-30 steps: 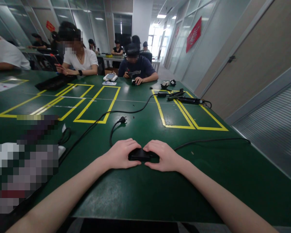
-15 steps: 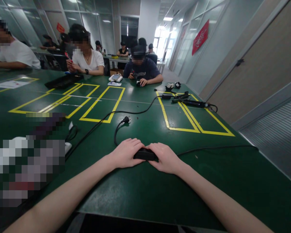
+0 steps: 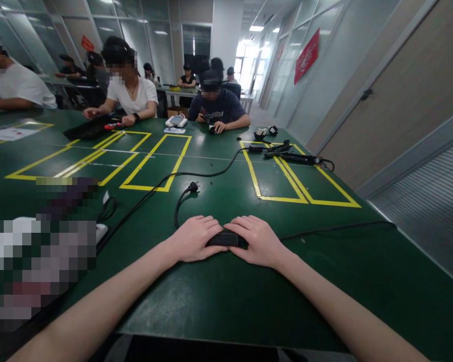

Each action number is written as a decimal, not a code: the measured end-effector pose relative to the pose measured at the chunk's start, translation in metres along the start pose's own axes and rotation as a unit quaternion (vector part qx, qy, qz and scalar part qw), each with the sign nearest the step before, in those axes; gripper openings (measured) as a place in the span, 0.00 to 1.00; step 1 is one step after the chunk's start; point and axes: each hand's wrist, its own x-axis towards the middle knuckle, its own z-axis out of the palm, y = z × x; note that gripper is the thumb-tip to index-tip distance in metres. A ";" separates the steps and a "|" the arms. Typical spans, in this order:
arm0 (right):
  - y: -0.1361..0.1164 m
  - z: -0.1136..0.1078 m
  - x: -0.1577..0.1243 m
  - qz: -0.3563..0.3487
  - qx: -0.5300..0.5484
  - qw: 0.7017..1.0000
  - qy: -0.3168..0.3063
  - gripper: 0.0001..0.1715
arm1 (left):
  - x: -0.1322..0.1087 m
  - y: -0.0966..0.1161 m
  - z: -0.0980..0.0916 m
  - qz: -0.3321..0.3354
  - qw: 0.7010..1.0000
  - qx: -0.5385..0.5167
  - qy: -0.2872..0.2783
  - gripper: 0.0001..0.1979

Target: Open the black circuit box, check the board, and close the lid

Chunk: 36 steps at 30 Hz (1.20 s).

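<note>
A black power adapter [image 3: 223, 239], brick-shaped, lies low over the green table between my two hands. My left hand [image 3: 196, 238] is closed round its left end, thumb on the near side and fingers on the far side. Around the right end my right hand [image 3: 256, 242] grips in the same way. From behind my left hand a short cord curves away to a black mains plug [image 3: 192, 187], prongs pointing right. A thin black cable [image 3: 335, 229] runs from beside my right hand to the table's right edge. Both ends of the adapter are covered by my fingers.
Another black cable [image 3: 207, 174] crosses the table to a small black box [image 3: 255, 149] and a black tool-like object [image 3: 300, 159]. Yellow tape [image 3: 283, 199] marks rectangles. A black tray [image 3: 85, 129] and co-workers are at the far side. Blurred items fill the left.
My hands keep hold of the adapter, with the fingertips slightly further apart. Across the table, a person in white has lowered their hands and a red object to the black tray. The view has shifted slightly.
</note>
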 end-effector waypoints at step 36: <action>0.001 0.004 -0.004 0.055 0.198 0.975 0.085 0.20 | -0.008 -0.003 0.001 0.051 0.987 -0.050 0.142 0.15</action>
